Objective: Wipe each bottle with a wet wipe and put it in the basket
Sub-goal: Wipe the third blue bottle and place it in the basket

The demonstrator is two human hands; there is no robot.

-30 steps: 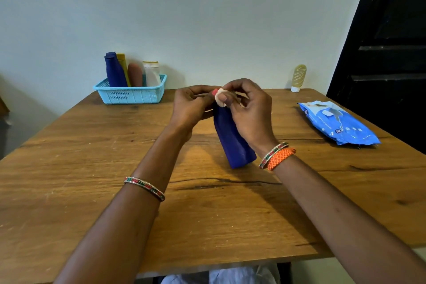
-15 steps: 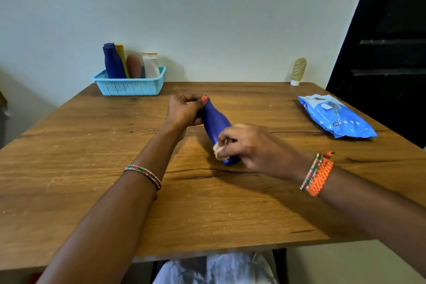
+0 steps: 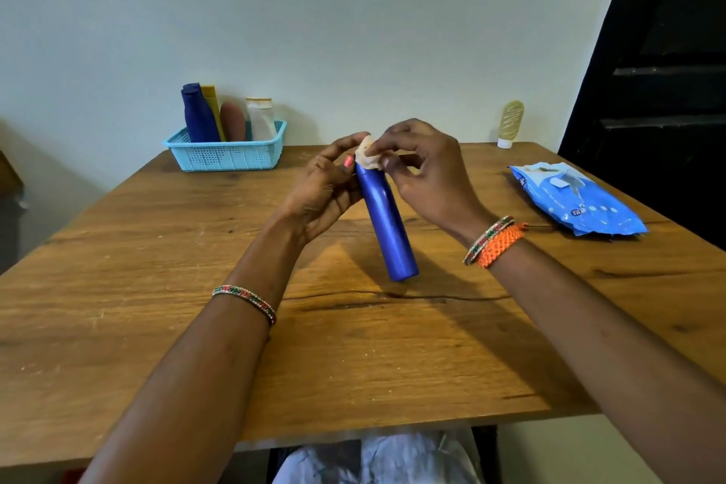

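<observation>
Wiping in hand: blue bottle (image 3: 387, 224), tilted, top end up between both hands, base low toward the person over the table (image 3: 157, 326). Left hand (image 3: 322, 193) grips the bottle near its top. Right hand (image 3: 424, 169) pinches a wadded wet wipe (image 3: 368, 158) against that top. Basket (image 3: 228, 157), holding four bottles, lies ahead and left of the hands, nearer the left hand. Likely transfer: leftward and away. Wipe packet (image 3: 577, 200) right of the right hand; yellow bottle (image 3: 510, 123) beyond, unwiped by its placing.
</observation>
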